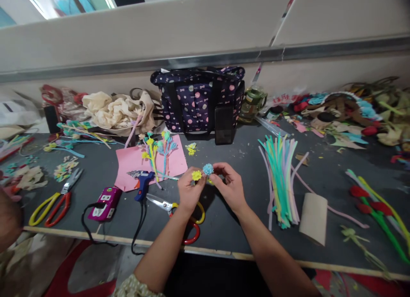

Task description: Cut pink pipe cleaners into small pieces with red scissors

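With the hands taken as the centre of the clock face and twelve pointing to the patterned bag, the two flower heads are held right at that centre, above the dark table. The yellow flower head is pinched in the fingertips of the left hand; the blue flower head is pinched between thumb and forefinger of the right hand. Whether stems are also gripped cannot be told, as the undersides are hidden.

Such small heads are probably best gripped low and lightly, so that the fuzzy loops are not flattened. Both are best kept close together, with the wrists steady and the blooms turned upward.

The yellow head looks bright, compact and lobed; the blue one is paler, rounder and densely curled. A small yellow piece can be glimpsed just beneath the blue head. The glue gun is seen at nine o'clock, the open scissors at about eight, and the pipe-cleaner bundle at three.
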A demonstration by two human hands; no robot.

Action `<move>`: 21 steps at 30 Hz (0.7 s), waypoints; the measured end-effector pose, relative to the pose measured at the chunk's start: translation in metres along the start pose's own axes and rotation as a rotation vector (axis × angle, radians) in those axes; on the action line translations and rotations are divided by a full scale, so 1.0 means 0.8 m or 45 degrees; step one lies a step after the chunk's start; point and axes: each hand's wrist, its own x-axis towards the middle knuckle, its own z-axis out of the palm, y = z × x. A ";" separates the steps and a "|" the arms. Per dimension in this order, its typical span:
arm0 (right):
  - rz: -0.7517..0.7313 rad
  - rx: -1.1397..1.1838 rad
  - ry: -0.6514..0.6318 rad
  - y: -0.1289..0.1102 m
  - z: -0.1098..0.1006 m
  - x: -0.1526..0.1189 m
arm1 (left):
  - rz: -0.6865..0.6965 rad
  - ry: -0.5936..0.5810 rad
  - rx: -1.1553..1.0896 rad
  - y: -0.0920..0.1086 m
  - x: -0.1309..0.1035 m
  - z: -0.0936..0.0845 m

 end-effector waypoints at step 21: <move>-0.183 -0.149 0.020 -0.003 0.003 -0.007 | 0.246 -0.038 0.149 -0.001 -0.006 -0.007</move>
